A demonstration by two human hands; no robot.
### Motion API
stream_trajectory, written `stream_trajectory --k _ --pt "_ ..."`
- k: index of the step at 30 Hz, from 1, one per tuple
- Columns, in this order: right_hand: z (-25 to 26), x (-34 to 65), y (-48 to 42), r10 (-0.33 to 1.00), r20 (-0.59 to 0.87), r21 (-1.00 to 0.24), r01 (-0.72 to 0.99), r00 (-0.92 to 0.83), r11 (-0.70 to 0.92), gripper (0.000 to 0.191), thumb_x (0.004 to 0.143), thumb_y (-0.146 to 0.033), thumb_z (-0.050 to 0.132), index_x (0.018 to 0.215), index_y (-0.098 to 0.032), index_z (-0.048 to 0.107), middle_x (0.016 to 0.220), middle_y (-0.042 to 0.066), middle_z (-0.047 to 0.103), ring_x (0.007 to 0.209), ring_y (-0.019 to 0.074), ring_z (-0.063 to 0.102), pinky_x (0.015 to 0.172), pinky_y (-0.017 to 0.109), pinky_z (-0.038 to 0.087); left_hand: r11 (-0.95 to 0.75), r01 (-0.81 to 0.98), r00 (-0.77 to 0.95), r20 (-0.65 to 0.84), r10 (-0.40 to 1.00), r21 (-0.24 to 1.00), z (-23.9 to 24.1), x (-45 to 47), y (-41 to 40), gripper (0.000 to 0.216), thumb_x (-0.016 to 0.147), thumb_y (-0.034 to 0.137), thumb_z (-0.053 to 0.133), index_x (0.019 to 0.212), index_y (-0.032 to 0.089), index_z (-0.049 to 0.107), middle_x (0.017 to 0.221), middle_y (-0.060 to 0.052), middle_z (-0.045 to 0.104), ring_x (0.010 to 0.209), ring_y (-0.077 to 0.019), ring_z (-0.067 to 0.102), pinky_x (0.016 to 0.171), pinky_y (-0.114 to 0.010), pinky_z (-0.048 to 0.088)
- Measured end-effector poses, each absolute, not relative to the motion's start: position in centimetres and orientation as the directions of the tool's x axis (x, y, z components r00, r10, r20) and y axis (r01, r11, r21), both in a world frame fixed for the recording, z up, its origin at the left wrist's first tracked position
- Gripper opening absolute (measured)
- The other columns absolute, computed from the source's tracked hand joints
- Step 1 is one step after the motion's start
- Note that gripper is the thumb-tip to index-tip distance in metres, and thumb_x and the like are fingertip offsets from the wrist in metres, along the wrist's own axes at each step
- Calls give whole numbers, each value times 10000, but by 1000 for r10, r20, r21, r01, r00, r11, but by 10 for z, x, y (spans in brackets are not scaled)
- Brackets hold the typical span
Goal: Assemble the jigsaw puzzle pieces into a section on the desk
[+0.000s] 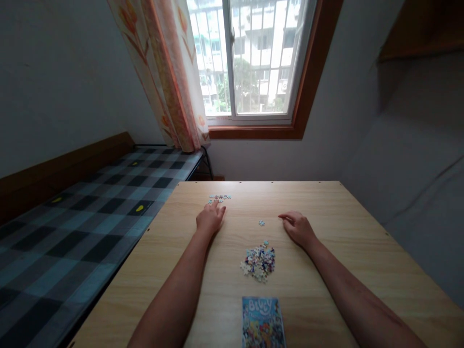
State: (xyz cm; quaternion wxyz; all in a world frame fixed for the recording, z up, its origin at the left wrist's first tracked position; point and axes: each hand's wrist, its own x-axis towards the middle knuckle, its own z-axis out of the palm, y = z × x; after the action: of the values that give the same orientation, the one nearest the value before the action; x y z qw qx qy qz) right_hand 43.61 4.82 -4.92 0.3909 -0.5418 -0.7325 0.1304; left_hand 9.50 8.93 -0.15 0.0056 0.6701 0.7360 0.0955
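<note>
Far left of the frame: a bed [72, 217] under a checked cover, set along the wall. Upper middle: a patterned curtain [170, 72] hanging beside a window [261, 58]. Lower down, filling the middle and right: a wooden table [344, 232].

Left of centre on it, the left hand [209, 218]. Lies palm down, fingers stretched out and loose, grips nothing. Fingertips at the near edge of a small patch of joined pieces [219, 197] (touching or just short, too close to tell).

Centre: a single loose piece [261, 223], lying between the two hands and apart from both. Below it, a heap of puzzle pieces [259, 262], and at the bottom edge a colourful picture card [263, 323], clear of both hands.

Right of centre: the right hand [297, 227]. Rests on the table, fingers loosely curled and pointing left toward the loose piece, near but not touching. Holds nothing visible.
</note>
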Motion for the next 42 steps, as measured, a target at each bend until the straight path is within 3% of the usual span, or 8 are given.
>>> stream_trajectory --k 4,8,11,15,20,28,34,42 --pt "-42 432 43 846 468 -551 664 -255 505 252 854 -164 529 978 -199 745 975 79 722 949 217 630 896 379 484 -127 969 110 89 990 214 3 97 82 384 971 485 411 1018 234 698 1038 -64 714 952 -206 641 811 -282 451" --pt "-30 419 32 761 483 -480 595 -434 644 197 874 -201 589 990 -228 747 990 74 714 936 207 621 897 371 471 -379 906 392 -37 919 187 10 110 70 396 909 527 495 739 223 683 823 -47 712 810 -192 628 725 -277 414" --pt "-24 409 24 721 452 -470 547 -525 693 147 866 -224 629 940 -233 756 915 65 711 879 193 621 857 341 471 -463 864 488 -104 867 197 16 120 62 401 861 566 540 711 221 677 775 -39 703 745 -183 607 666 -274 389" --pt "-22 402 19 720 371 -498 529 -586 687 146 882 -236 631 838 -237 770 722 37 659 726 155 593 709 269 448 -451 867 491 -217 844 211 26 127 57 417 789 613 597 694 217 683 733 -32 693 706 -175 596 640 -273 386" --pt "-25 404 21 735 344 -501 547 -585 670 153 889 -245 636 832 -243 778 700 25 645 705 142 587 669 242 424 -431 880 475 -320 820 201 35 135 51 394 711 607 663 706 214 691 722 -38 694 685 -182 607 627 -281 409" --pt "-29 404 22 778 333 -488 608 -532 626 175 881 -182 591 898 -233 758 759 26 671 727 149 596 685 246 436 -432 891 453 -336 825 142 32 139 45 428 667 642 696 742 221 708 803 -70 719 743 -219 638 682 -311 459" --pt "-32 405 22 734 413 -476 559 -539 679 262 842 -110 570 918 -250 777 899 54 660 860 172 601 796 286 473 -459 879 476 -318 820 133 29 135 49 410 671 630 694 760 230 713 792 -60 719 716 -218 631 627 -301 440" --pt "-37 404 27 767 387 -439 629 -512 641 144 874 -189 646 848 -248 774 818 46 638 819 173 581 759 285 452 -424 897 442 -245 863 125 23 137 50 408 781 590 576 706 216 721 737 -67 718 693 -199 633 595 -281 388"
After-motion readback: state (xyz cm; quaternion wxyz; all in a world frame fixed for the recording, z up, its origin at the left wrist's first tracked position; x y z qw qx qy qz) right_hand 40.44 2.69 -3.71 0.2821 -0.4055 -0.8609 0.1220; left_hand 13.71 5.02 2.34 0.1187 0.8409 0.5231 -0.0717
